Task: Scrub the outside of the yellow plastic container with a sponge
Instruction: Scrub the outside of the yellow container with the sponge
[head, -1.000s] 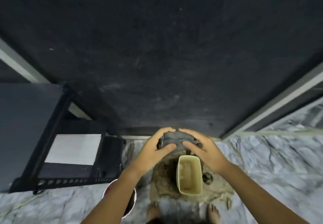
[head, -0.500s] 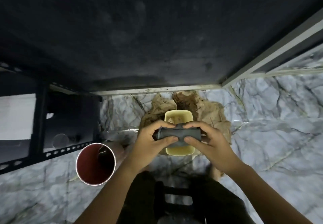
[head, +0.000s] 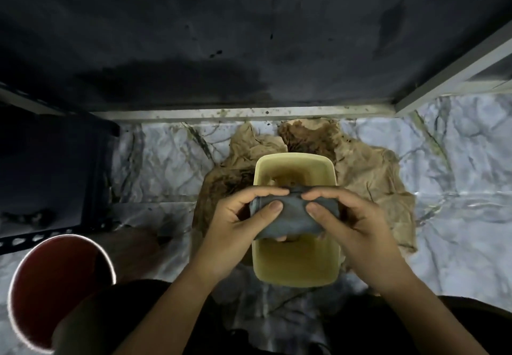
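No text, label, brand, number or sign can be read anywhere in the head view.
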